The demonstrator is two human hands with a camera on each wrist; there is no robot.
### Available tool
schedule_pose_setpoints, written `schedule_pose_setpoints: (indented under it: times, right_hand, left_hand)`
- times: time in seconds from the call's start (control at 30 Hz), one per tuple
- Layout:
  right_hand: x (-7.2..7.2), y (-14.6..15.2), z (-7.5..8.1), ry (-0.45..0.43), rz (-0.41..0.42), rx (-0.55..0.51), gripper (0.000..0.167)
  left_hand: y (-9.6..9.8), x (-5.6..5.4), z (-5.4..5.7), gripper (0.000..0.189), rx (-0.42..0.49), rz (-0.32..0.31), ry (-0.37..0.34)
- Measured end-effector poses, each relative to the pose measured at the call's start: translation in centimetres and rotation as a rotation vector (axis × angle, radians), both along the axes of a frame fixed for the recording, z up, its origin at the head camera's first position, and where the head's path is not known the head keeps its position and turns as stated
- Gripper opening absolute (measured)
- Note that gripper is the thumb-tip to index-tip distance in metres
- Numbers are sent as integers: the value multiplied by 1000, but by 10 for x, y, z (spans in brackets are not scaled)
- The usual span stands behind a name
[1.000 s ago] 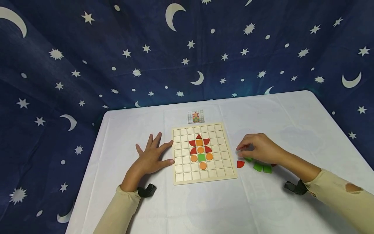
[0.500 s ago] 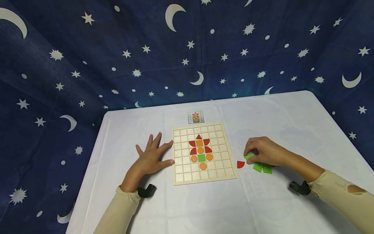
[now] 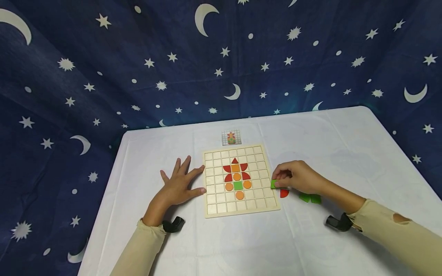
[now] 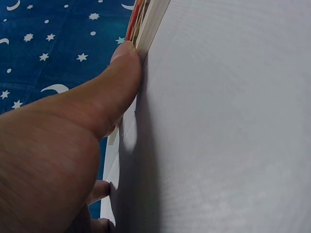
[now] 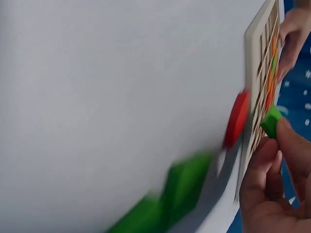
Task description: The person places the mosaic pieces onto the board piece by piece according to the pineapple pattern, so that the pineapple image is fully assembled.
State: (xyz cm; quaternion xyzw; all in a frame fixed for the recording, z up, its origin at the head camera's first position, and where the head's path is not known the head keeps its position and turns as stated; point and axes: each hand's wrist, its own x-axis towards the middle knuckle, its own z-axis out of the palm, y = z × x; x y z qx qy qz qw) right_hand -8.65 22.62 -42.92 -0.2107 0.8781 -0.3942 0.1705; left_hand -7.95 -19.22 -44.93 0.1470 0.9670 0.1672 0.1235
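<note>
My right hand (image 3: 297, 176) pinches a green square tile (image 5: 271, 121) between thumb and fingertips, at the right edge of a wooden grid board (image 3: 266, 199). Spread out on the white tabletop, my left hand (image 3: 179, 187) touches the board's left edge with thumb and index finger; the left wrist view shows the thumb (image 4: 116, 77) against that edge. On the board, red pieces, an orange square (image 3: 235, 168), several orange discs (image 3: 239, 195) and a green square (image 3: 238, 186) form a figure. A red quarter-circle tile (image 3: 284, 193) lies below my right fingers.
Two green tiles (image 3: 315, 198) lie on the table (image 3: 241, 245) under the right wrist. A small pattern card (image 3: 231, 137) with a printed figure sits behind the board. Dark blue cloth (image 3: 172, 57) with moons and stars hangs beyond the table.
My right hand went right to the loose tiles, picked up a green square tile, then came back left with it to the board's edge. The left hand has stayed put.
</note>
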Motion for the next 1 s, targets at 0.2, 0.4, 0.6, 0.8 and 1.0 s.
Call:
schedule_pose_setpoints:
  times: [0.2,0.4,0.6,0.8,1.0]
  right_hand:
    - [6,-31,-1,-112,-10,-48,12]
    - [11,-54,-5,-34,11,-80,12]
    - [15,-69,-8,45,14,-60,11]
    - [19,-76,-12,169,11,-24,12]
    - [22,-77,-13,193,10,2,9]
  left_hand:
    - [1,0,1,83,-3,2,-8]
    - [1,0,0,83,-5,2,-9]
    - [0,-1,1,83,-3,4,-10]
    - [0,-1,1,82,-3,-1,-8]
    - [0,0,1,82,-4,-2,-6]
